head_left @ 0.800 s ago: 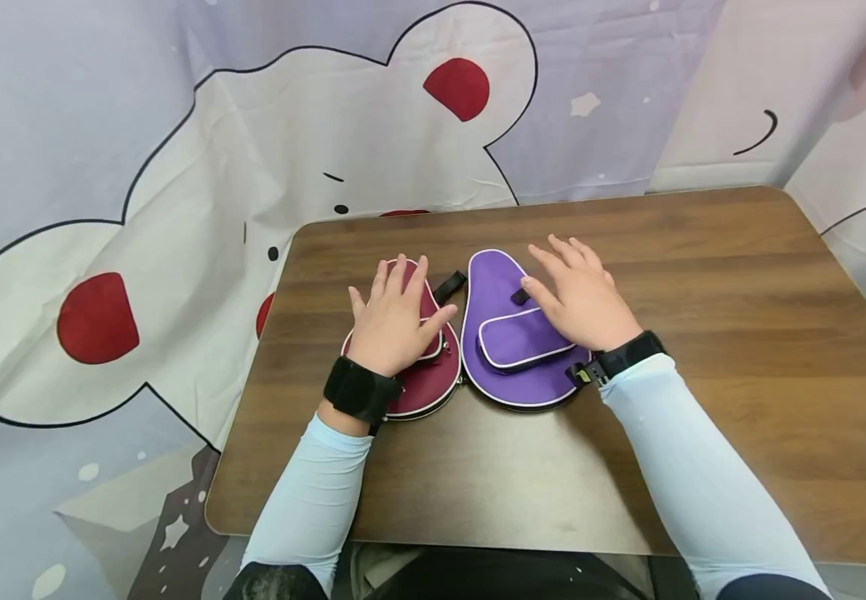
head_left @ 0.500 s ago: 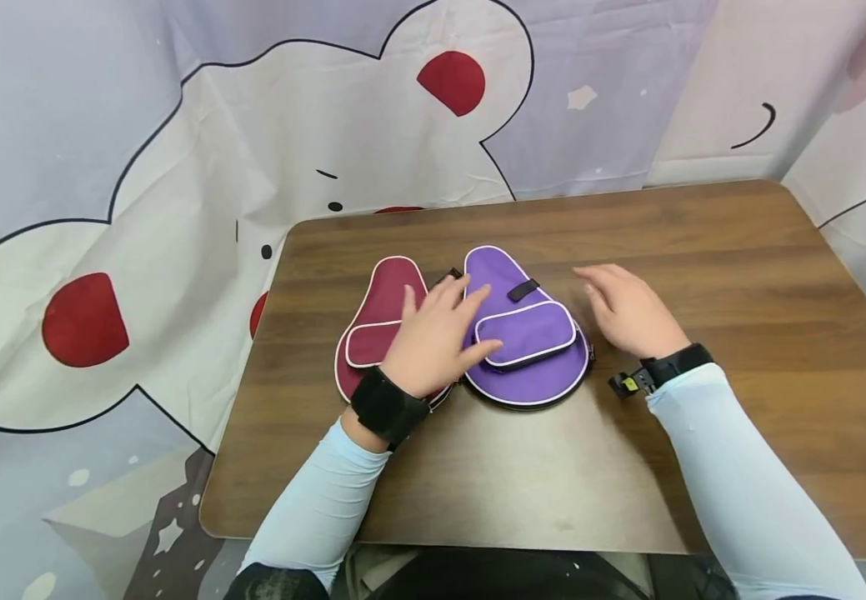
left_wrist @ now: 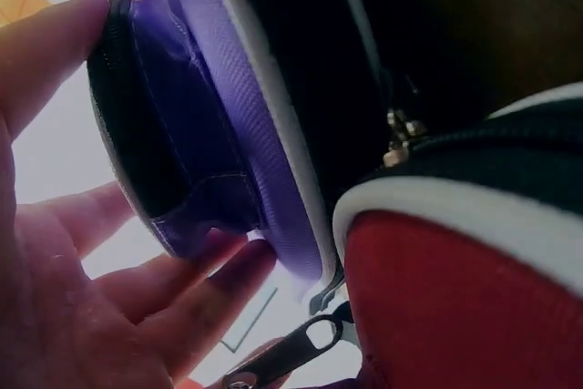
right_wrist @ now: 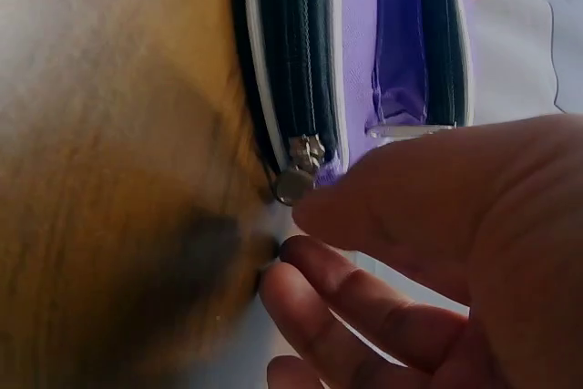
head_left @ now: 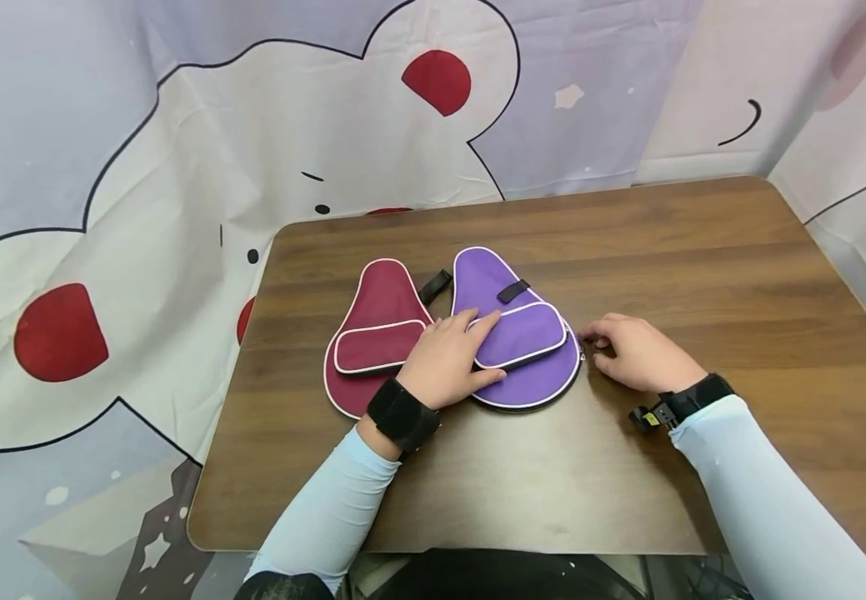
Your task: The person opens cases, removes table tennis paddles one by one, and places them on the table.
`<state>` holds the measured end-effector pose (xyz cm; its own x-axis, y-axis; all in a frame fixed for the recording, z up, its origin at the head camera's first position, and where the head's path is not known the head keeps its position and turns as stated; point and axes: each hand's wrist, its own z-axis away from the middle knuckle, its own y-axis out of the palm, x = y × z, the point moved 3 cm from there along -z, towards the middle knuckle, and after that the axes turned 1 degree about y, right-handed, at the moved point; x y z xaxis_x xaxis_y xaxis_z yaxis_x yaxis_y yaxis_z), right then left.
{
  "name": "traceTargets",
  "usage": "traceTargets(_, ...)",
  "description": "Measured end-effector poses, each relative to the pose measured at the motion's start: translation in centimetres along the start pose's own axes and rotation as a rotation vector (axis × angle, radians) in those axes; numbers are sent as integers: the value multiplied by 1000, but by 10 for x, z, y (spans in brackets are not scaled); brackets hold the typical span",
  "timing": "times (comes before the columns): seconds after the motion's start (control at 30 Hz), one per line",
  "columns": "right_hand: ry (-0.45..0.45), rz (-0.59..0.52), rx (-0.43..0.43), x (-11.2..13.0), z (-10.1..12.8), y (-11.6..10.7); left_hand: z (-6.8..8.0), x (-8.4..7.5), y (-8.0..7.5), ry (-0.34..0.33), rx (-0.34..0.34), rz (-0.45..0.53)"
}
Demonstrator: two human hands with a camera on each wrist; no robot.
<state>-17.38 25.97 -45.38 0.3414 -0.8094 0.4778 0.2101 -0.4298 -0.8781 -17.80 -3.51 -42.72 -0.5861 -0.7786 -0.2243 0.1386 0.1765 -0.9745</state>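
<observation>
Two paddle-shaped zip cases with white piping lie side by side, a maroon one (head_left: 385, 298) and a purple one (head_left: 479, 273). My left hand (head_left: 448, 360) rests spread over their adjoining edges, fingers on the purple case's lower left and front pocket (head_left: 526, 335). My right hand (head_left: 638, 352) is at the purple case's right side, fingers bent. In the right wrist view, its thumb tip is right at the round zipper pull (right_wrist: 294, 186), with a gap between thumb and fingertips. A maroon-case zipper pull (left_wrist: 284, 353) shows below the left fingers.
Both cases lie on a wooden table (head_left: 673, 250) with rounded corners. A black strap (head_left: 435, 287) sticks out between them. A printed cloth (head_left: 200, 150) hangs behind the table and along its left.
My left hand has moved right and down from the maroon case onto the purple one's edge. My right hand has left the purple case's top and come to its right-side zipper.
</observation>
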Motion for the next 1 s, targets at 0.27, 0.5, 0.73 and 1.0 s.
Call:
traceTargets(0.27,-10,4,-53,-1,3,6,1,4,4,17,-26,-2)
traceTargets(0.5,-23,31,-80,-4,4,12,0,2,6,-2,-38,-27)
traceTargets(0.73,31,71,-96,1,8,14,-2,-7,9,-50,-53,-117)
traceTargets(1.0,73,86,-131,8,14,12,-6,-18,13,-104,-64,-190)
